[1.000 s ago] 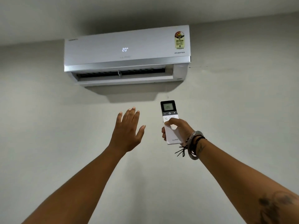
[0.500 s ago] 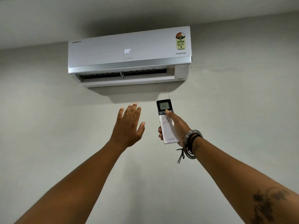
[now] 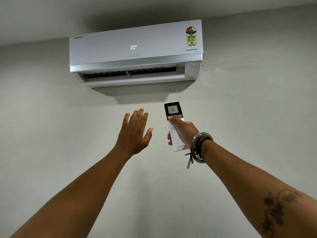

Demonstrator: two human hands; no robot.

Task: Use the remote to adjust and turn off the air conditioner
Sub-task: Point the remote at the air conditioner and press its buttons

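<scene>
- White remote (image 3: 175, 131) clamped in the right hand (image 3: 184, 133), long way pointing up, dark screen end on top.
- Thumb (image 3: 173, 119) pressed on the button row just under the little screen. Other fingers wrapped behind the remote, only tips peeking out on the left edge.
- Little screen lit, number too blurry to read for sure.
- Left hand (image 3: 134, 133) wide open, fingers apart, holding nothing. Palm turned away, up toward the wall (image 3: 257, 109).
- Left hand just beside the remote, not touching it. Both hands up at about the same height.
- White air conditioner (image 3: 135, 50) straight above both hands, high on the wall, well apart from them. Long and flat, lying sideways.
- Top of the remote aimed up at it, under its right half. Right hand the one doing the job; left hand maybe feeling for cold air from the slot (image 3: 130, 73), only a guess.
- Front of the air conditioner glowing "20", flap under it open. So not turned off yet.
- Silver bangle and black strings (image 3: 199, 146) on the right wrist, dark tattoo farther down that arm.
- Next likely: more thumb presses, remote kept pointing up, then the power button.
</scene>
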